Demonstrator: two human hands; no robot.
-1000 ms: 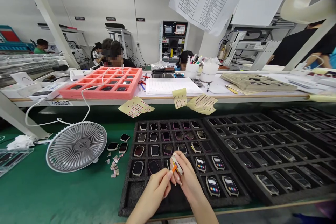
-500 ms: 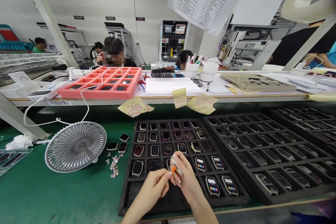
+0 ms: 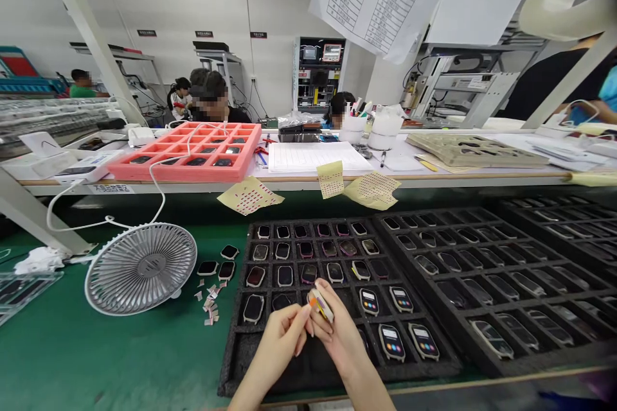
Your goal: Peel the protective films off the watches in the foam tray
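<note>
**Held watch case (image 3: 324, 309): long axis diagonal**

The right hand (image 3: 340, 327) is closed around the watch case at the lower centre of the frame. The left hand (image 3: 284, 332) lies just left of it, nearer its orange piece (image 3: 313, 301); thumb and forefinger nearly meet there, but a grip cannot be confirmed. The long axis runs upper left to lower right; the side with orange and yellow faces the left hand. Beneath is a black tray (image 3: 245, 359).
</note>
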